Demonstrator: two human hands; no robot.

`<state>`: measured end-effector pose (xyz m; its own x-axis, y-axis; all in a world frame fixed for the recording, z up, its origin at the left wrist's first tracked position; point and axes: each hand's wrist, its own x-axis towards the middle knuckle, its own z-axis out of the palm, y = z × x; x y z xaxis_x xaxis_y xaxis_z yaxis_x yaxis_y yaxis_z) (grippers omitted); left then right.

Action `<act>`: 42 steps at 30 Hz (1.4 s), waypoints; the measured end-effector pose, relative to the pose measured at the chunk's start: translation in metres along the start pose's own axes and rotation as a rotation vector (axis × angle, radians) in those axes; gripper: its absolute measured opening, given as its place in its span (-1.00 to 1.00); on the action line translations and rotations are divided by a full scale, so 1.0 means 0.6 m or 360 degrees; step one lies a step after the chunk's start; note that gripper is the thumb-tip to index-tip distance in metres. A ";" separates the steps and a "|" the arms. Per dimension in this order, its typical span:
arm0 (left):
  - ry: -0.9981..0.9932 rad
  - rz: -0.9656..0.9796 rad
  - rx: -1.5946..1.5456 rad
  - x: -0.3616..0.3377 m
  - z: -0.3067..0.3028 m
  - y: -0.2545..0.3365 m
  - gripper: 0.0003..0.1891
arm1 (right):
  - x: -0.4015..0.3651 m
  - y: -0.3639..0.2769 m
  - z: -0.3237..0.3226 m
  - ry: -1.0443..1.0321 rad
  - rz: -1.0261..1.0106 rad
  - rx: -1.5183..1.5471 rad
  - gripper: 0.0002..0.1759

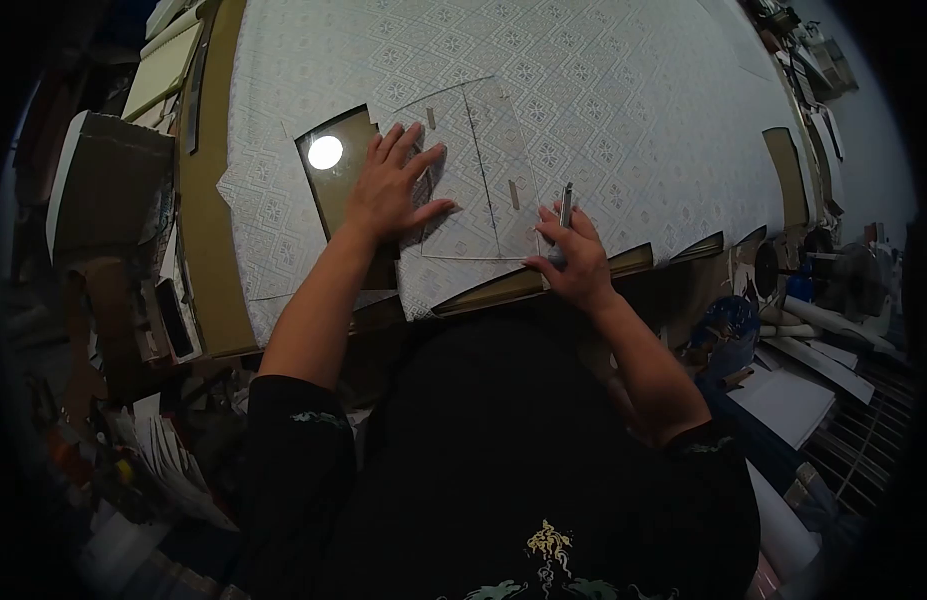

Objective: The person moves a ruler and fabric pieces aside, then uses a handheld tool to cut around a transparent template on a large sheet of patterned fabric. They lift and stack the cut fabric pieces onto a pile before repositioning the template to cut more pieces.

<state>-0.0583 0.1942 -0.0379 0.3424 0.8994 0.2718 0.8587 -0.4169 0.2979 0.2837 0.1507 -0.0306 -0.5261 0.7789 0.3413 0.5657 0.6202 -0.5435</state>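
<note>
A pale patterned sheet (643,120) covers most of the table, with a rectangular opening at the left that bares a glossy surface (332,185). My left hand (386,183) lies with its fingers spread on the sheet and a clear outlined piece, just right of that opening. My right hand (578,250) is closed round a slim metallic tool (566,205), which points up and away from me near the piece's right edge. Dark lines run across the piece (478,165) between my hands. Two small brownish strips (514,194) show within its outline.
At the left are a yellow notepad (163,75), a metal ruler (196,95) and a cardboard box (113,175). White sheets (783,400) and a wire rack (868,450) stand at the lower right, below a fan (858,280). Near me, the table's front edge is notched.
</note>
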 end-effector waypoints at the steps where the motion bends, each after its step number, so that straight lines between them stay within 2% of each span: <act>1: 0.0006 -0.0005 0.0005 0.001 0.000 -0.002 -0.20 | 0.000 0.000 -0.001 -0.0007 -0.0002 -0.0005 -0.43; 17: 0.0008 -0.0023 0.0020 0.000 0.000 0.003 -0.19 | 0.010 -0.005 0.004 -0.0036 -0.0064 0.0025 -0.36; 34: -0.0100 -0.0033 0.0061 0.003 0.007 -0.002 -0.15 | 0.009 -0.006 0.011 -0.0016 -0.0081 0.0029 -0.38; 42: -0.0028 -0.0013 0.0060 0.000 0.012 -0.002 -0.15 | 0.011 -0.007 0.009 -0.0081 -0.0123 0.0038 -0.40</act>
<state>-0.0563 0.1957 -0.0448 0.3415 0.9051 0.2533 0.8753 -0.4045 0.2651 0.2746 0.1529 -0.0302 -0.5997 0.7226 0.3437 0.5072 0.6755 -0.5352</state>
